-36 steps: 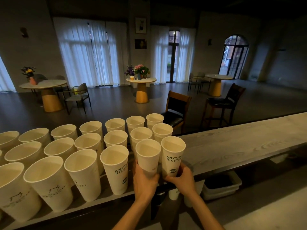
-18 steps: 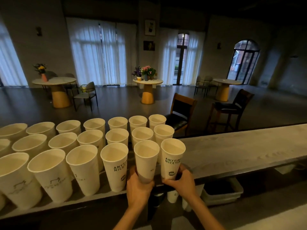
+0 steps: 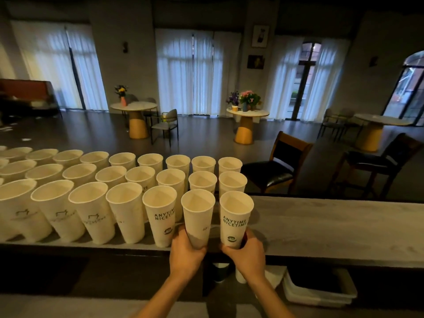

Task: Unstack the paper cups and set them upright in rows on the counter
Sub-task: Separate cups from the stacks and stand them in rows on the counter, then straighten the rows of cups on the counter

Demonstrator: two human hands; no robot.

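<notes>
Paper cups (image 3: 197, 216) (image 3: 236, 218) join the near row, each hand (image 3: 187, 253) (image 3: 246, 254) curled around one base.
Set both down level on the counter (image 3: 332, 226), rims aligned with neighbours.

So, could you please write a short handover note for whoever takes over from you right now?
Left hand grips a cup by its base at the counter's near edge; right hand grips the next cup likewise.
Done: three rows of cups upright along the counter's left part.
Left: seat these two to end the front row. Counter to the right is bare. No remaining stack is visible.
</notes>
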